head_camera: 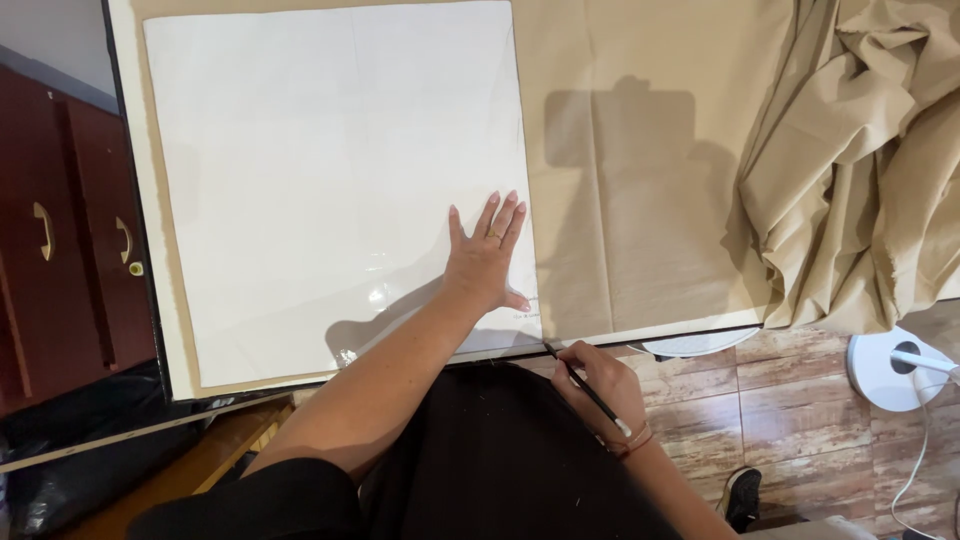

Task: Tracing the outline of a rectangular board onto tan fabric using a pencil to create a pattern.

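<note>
Head cam, looking down at a work table (140, 300). One big white square sheet (330, 190) lies flat on tan fabric (640, 180), w/ one bunched-up heap of that same tan cloth (860, 160) off to the right side.

Left hand (487, 262) is spread flat, palm down, fingers apart, pressing on the white sheet near its lower right corner, gripping nothing. One ring visible on a finger.

Right hand (600, 385) is at the table's near edge, just below that same corner, fingers closed around one thin dark pencil (587, 388). Pencil tip points up-left and sits right at the table's edge, at the sheet's bottom right corner; can't tell if the tip actually touches. Other end w/ a light tip rests back by the wrist. Couple of thin bands on that wrist.

Around: one dark red cabinet (60, 250) on the left w/ two curved brass handles, wood-look tile floor (790, 400) at lower right, one white round stand base (885, 370) w/ a white cable, one dark shoe (742, 497) showing at the bottom.
</note>
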